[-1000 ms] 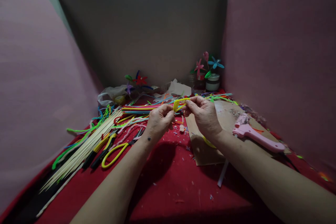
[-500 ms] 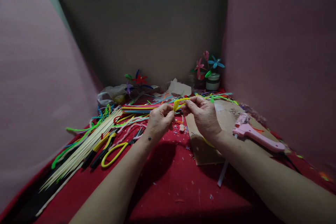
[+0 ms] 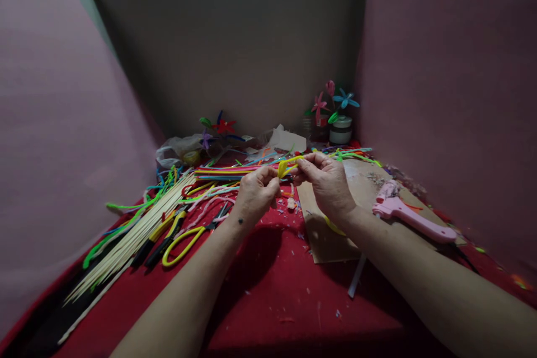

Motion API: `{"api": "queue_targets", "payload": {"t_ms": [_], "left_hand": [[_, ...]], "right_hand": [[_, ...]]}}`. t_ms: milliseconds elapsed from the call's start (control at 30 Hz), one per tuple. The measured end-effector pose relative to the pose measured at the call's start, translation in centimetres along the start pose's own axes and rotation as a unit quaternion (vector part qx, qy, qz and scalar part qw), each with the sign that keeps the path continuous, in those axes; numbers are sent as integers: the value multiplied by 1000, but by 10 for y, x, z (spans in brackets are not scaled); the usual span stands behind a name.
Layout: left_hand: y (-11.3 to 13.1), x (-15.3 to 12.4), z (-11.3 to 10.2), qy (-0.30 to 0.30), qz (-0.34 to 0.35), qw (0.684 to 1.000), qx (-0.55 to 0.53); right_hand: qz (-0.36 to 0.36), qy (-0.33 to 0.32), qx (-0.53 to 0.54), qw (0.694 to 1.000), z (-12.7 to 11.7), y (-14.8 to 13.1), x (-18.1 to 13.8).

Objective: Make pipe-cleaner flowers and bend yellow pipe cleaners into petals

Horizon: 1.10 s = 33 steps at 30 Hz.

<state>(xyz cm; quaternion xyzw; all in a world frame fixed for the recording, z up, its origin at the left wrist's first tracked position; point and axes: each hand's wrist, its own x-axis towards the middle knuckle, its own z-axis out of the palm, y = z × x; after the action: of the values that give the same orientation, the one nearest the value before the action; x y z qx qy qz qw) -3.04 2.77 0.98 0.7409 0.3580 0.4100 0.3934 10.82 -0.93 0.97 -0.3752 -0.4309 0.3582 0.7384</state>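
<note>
Between my two hands, above the middle of the red-covered table (image 3: 268, 302), is a yellow pipe cleaner (image 3: 283, 168) bent into loops. My left hand (image 3: 259, 194) pinches its left end between thumb and fingers. The right end is pinched by my right hand (image 3: 325, 182), which is closed with the thumb toward me. My fingertips hide both gripped ends. Behind my left hand lies a bundle of straight coloured pipe cleaners (image 3: 226, 172). Below my right hand is a brown board (image 3: 323, 246), with a yellow piece partly hidden by my wrist.
On the left lie thin wooden sticks (image 3: 134, 240), black-and-yellow pliers (image 3: 161, 235) and yellow-handled scissors (image 3: 184, 246). A pink glue gun (image 3: 413, 218) rests on the board at right. Pipe-cleaner flowers (image 3: 346, 99) stand behind by a lidded jar (image 3: 340, 131). Scraps dot the cloth.
The yellow pipe cleaner's loop by my left fingertips looks slightly more spread. Both hands keep their pinch and have barely shifted.
</note>
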Motion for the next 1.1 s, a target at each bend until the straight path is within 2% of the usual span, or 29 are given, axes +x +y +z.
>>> {"api": "queue_targets", "payload": {"t_ms": [367,633,767,933,1100], "left_hand": [[0,0,0,-3,-4,1000,6],[-2,0,0,18,-2,1000,16],[0,0,1,5,-11,1000,-9],[7,0,1,-15,-26,995,-99],[7,1,0,-39,-35,993,-102]], "right_hand": [[-10,-5,-26,1000,0,-1,0],[-14,-13,-65,998,3,3,-4],[10,-35,-51,998,4,7,-5],[64,-96,-79,990,2,10,-6],[51,-121,-90,987,-1,12,-1]]}}
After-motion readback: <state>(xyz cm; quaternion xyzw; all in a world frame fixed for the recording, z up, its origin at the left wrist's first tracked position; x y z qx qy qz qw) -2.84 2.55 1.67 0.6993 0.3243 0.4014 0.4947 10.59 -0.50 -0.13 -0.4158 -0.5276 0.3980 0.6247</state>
